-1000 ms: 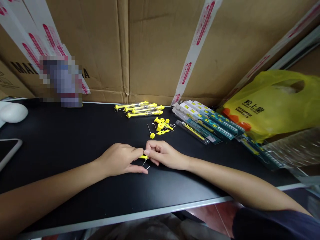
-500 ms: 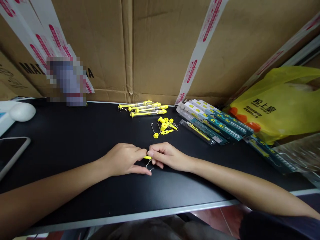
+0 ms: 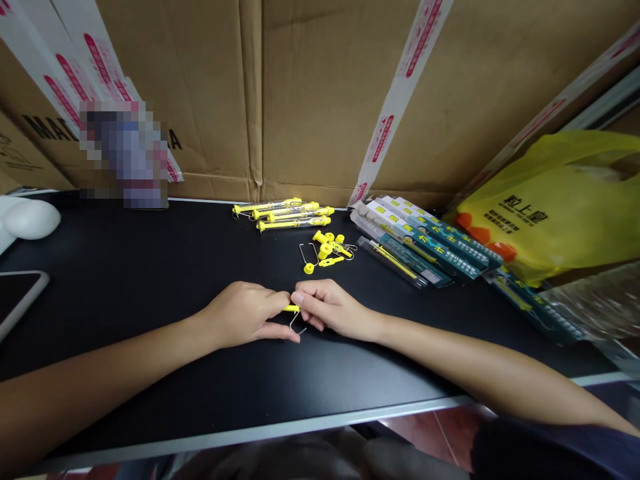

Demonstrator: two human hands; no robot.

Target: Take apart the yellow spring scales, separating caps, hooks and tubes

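Note:
Both hands rest on the black table top point(image 3: 125, 280), meeting at its middle. My left hand point(image 3: 245, 313) and my right hand point(image 3: 327, 308) each pinch one small yellow plastic piece point(image 3: 291, 308) between them. A thin bent wire hook point(image 3: 297, 323) hangs from that piece and touches the table. Fingers of both hands are curled shut around the piece. Behind the hands lie loose yellow parts and a wire hook point(image 3: 325, 252), and farther back several assembled yellow-and-clear tubes point(image 3: 283, 215).
Several flat teal packets point(image 3: 425, 243) fan out at the right, beside a yellow plastic bag point(image 3: 555, 207). Taped cardboard boxes point(image 3: 310, 93) wall off the back. A phone point(image 3: 17, 297) and a white rounded object point(image 3: 33, 219) lie at the left. The table's front edge point(image 3: 300, 427) runs below my arms.
The hands have stayed together on the yellow piece; the wire hook has turned slightly between the fingers. The view has shifted a little.

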